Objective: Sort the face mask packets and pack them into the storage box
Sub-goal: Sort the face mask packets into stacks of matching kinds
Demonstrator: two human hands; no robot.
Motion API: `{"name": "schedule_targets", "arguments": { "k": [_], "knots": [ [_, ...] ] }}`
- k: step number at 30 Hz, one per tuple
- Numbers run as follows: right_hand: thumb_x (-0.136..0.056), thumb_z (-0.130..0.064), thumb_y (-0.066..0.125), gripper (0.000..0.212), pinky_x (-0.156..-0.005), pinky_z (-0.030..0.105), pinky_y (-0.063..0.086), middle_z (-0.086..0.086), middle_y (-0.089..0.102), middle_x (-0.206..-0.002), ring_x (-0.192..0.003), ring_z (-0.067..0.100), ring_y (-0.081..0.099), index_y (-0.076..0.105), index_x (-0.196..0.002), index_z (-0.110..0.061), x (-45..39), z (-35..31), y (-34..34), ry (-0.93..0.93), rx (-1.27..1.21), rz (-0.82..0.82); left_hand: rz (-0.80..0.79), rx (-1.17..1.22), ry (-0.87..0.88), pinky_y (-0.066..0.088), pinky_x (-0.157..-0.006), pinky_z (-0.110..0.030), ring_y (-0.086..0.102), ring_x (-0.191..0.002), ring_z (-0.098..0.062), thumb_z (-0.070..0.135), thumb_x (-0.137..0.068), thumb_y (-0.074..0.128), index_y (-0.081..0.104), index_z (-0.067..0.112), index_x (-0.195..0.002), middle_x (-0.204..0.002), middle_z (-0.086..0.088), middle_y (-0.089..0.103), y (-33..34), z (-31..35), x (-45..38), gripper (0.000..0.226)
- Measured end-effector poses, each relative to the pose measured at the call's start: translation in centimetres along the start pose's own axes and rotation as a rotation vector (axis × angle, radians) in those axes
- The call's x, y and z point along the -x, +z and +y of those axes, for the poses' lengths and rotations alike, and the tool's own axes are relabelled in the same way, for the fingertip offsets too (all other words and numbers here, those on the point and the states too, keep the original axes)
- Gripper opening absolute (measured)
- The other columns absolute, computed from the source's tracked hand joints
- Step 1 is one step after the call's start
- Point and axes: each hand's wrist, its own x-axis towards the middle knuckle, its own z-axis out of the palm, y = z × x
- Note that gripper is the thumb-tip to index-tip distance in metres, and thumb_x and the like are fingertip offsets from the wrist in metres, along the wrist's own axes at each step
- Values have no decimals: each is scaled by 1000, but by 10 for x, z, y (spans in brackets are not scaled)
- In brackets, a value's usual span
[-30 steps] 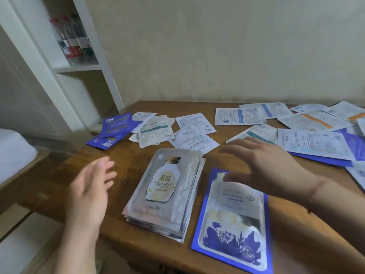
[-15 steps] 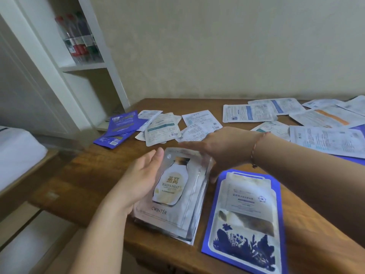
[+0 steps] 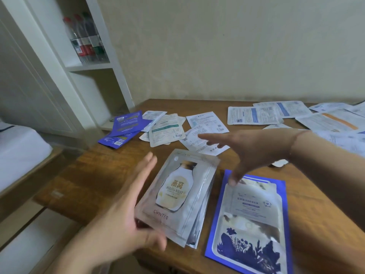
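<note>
Wooden table (image 3: 102,175) strewn with packets (image 3: 254,115), cream wall, white shelving (image 3: 92,66), both hands spread, empty

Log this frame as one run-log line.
stage: sorting | left hand: open beside Bird's-Nest stack | right hand: open above table, holds nothing | blue packet: flat right of stack | storage box: unseen

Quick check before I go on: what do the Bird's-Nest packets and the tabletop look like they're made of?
Bird's-Nest packet stack: seemingly foil-laminated plastic film, pearly and glossy; silvery edges show at the fanned right side. Table: apparently wood or wood veneer, brown with visible grain and a soft varnish-like sheen; which of the two cannot be told.
</note>
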Motion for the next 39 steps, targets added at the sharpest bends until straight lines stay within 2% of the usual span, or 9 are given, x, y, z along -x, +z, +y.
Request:
{"name": "schedule_targets", "arguments": {
  "k": [7,10,13,16,21,26,31,34,39],
  "knots": [
    [-67,-79,46,92,-104,30,44,-8,56,-137,-117,8,57,43,-143,-27,-31,-25,19,-41,-326,195,180,-80,182,31,-110,-59,6,-148,5,89,-41,69,19,55,-149,-162,26,-2,29,-21,6,123],
    [-77,-78,50,56,-91,36,50,-9,66,-107,-97,12,61,62,-109,-33,-48,-27,28,-92,-211,189,228,-105,267,44,-104,-60,21,-149,-8,88,-49,64,29,49,-149,-164,18,7,40,-21,-4,113],
    [-86,-61,57,26,-71,27,43,-12,59,-82,-76,7,53,55,-78,-36,-52,-26,29,-64,-170,229,308,-158,334,48,-101,-57,30,-146,-15,90,-55,58,41,37,-146,-163,11,19,48,-21,-10,107],
    [-89,-57,55,33,-64,27,41,-4,58,-77,-71,14,51,51,-72,-29,-55,-29,32,-60,-146,277,356,-226,342,49,-101,-57,31,-146,-17,91,-54,58,51,31,-142,-160,11,26,52,-19,-14,107],
    [-92,-58,49,38,-86,34,49,-7,67,-102,-93,15,60,63,-106,-26,-51,-29,35,-36,-243,305,393,-287,437,45,-105,-52,33,-145,-19,88,-53,62,58,24,-136,-157,6,34,51,-22,-14,105],
    [-93,-52,51,32,-72,33,48,-6,60,-75,-70,12,55,57,-77,-26,-52,-34,38,-65,-243,326,401,-311,452,55,-95,-43,41,-139,-12,88,-54,63,60,25,-131,-153,9,40,53,-21,-18,100],
    [-87,-62,52,39,-80,35,52,-7,69,-91,-84,12,62,66,-96,-26,-52,-32,38,-35,-257,306,362,-354,444,52,-99,-45,38,-141,-13,87,-55,63,51,32,-137,-155,12,36,53,-24,-19,99],
    [-76,-75,40,66,-86,19,46,-14,66,-113,-99,2,61,62,-119,-30,-52,-26,37,12,-307,377,420,-320,477,36,-113,-42,30,-146,-15,83,-73,49,48,29,-144,-158,8,34,28,-35,-18,89],
    [-73,-85,22,60,-72,3,42,-20,67,-100,-89,-12,59,60,-95,-44,-60,-26,23,9,-370,604,703,-114,-34,34,-111,-26,39,-137,-5,57,-93,51,51,27,-139,-148,13,44,-45,-82,-97,54]
  ]
}}
